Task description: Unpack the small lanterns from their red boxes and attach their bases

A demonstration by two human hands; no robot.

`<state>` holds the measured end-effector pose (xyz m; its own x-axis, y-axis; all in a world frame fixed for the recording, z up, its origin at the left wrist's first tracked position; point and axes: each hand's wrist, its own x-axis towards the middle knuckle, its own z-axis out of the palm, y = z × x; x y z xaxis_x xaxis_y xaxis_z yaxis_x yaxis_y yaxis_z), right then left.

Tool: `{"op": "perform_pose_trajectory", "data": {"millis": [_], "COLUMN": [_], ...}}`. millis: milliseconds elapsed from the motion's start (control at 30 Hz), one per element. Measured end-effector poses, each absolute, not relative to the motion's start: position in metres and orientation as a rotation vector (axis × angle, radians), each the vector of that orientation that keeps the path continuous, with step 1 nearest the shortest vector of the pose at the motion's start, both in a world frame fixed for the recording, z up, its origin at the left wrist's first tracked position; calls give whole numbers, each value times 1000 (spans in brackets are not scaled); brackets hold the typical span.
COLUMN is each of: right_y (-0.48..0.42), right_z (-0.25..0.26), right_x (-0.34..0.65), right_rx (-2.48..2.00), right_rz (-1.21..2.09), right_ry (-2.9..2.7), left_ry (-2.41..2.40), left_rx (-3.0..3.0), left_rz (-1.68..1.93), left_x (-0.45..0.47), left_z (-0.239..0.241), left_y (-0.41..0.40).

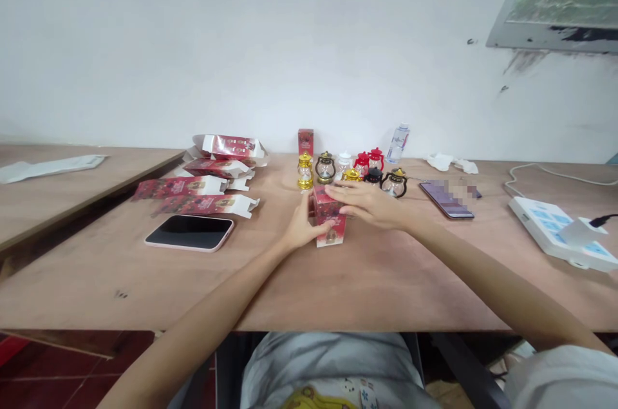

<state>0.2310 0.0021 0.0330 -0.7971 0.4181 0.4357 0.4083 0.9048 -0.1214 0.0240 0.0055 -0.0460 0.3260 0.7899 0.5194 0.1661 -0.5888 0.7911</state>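
A red printed cardboard box (330, 233) stands upright on the table in front of me. My left hand (304, 223) grips it from the left, its thumb across the front face. Over the top and right edge of the box lies my right hand (369, 204), fingers stretched out and partly hiding the lid. Just behind are several small lantern ornaments: a gold lantern (305, 171), a black and gold lantern (325, 168), a white lantern (344, 163), a red lantern (376, 158) and others. Another red box (306, 142) stands upright behind the gold lantern.
Several flattened red boxes (207, 204) lie at the left, behind a pink-edged phone (190, 232). A clear bottle (398, 142) leans near the wall. Farther right are crumpled tissue (440, 161), a second phone (447, 198) and a white power strip (555, 228) with its cable.
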Motion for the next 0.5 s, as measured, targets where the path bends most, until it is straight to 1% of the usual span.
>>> {"op": "perform_pose_trajectory", "data": {"millis": [300,433,500], "right_y": [-1,13,29], "right_z": [41,75,102], "right_x": [218,210,213], "right_rx": [-719,-707,-729], "right_rz": [-63,18,5], "right_ry": [-2698,-2830,-2741], "left_ry": [828,836,916], "left_rx": [1966,2070,2176], "left_rz": [1259,1039,905], "left_x": [23,18,17], "left_z": [-50,-57,-60], "left_y": [10,18,20]}}
